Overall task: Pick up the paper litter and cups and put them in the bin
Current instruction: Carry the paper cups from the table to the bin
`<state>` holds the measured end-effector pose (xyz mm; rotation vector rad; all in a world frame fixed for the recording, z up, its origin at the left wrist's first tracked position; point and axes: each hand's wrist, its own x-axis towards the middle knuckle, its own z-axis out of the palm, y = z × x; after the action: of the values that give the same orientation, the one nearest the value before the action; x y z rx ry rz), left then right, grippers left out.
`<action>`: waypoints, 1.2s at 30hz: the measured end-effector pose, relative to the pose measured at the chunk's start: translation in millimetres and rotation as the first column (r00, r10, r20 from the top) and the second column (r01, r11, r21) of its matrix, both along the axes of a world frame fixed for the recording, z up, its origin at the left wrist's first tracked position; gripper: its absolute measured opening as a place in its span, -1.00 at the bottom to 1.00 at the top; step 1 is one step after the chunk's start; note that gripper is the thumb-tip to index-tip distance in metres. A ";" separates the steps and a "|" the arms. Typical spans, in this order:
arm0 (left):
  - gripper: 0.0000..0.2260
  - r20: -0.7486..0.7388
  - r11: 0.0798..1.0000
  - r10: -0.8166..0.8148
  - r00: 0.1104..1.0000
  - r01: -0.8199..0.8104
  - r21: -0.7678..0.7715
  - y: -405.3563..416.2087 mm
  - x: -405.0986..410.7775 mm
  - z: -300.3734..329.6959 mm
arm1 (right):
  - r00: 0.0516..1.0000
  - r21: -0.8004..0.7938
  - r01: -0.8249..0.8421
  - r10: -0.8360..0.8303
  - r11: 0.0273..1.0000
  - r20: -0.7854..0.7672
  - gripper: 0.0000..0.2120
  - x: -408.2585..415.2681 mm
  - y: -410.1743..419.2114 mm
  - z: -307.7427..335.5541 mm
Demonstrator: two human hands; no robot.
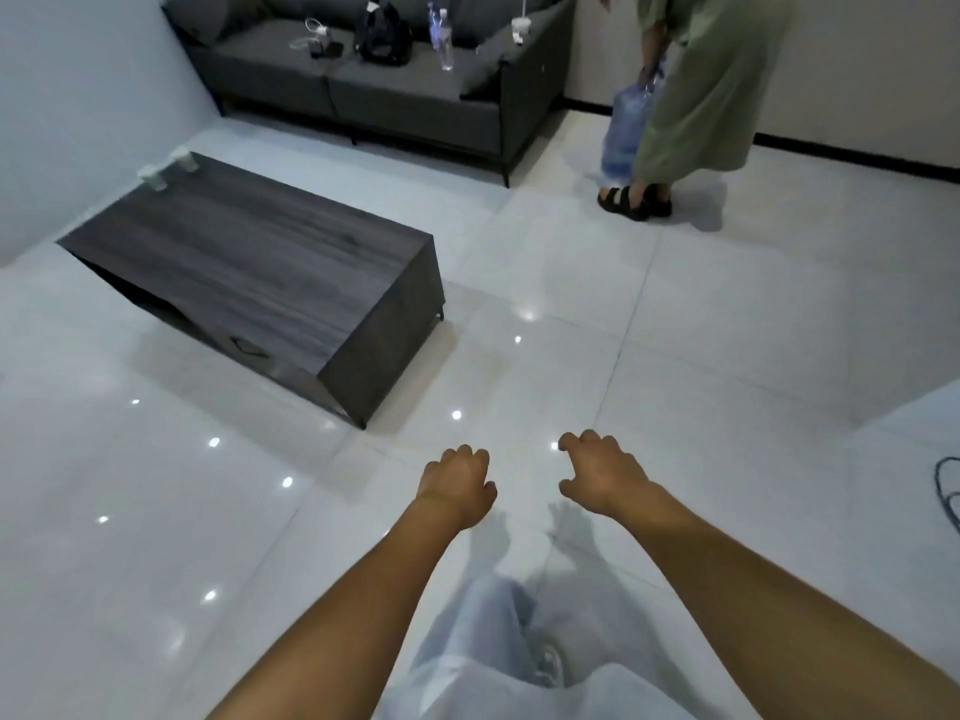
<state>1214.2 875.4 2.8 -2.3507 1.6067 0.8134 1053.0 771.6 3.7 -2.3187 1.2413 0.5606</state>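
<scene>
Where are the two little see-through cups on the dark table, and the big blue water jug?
Nearer clear plastic cup (152,177), head view, on its side wall.
Farther clear plastic cup (186,158), head view, on its side wall.
Big blue water jug (621,132), head view, on its body.

We stand on the floor (675,356) with the coffee table (249,262) ahead to our left, two cups (169,168) at its far corner; behind it the sofa (363,70) holds bottles (440,33), another person (711,80) standing to its right.
</scene>
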 end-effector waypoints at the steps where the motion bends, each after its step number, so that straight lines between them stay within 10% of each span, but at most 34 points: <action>1: -0.63 -0.002 1.000 0.011 1.000 -0.011 0.005 -20.4 9.2 -1.9 | 1.000 0.006 -0.008 0.008 1.000 0.002 -0.50 9.3 -21.2 -2.5; 21: -0.61 0.010 0.965 0.260 0.965 -0.260 -0.029 -453.9 280.3 14.4 | 0.973 -0.018 -0.222 0.222 0.975 0.064 -0.49 301.7 -487.2 4.8; 36: -0.69 -0.074 0.775 0.628 0.774 -0.631 -0.031 -694.2 438.2 16.0 | 0.843 0.002 -0.536 0.535 0.844 0.051 -0.48 520.5 -769.2 14.4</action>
<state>1652.4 181.1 18.8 -2.9722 0.8224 0.9594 1573.5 2.3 18.0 -2.6480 0.5392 0.6822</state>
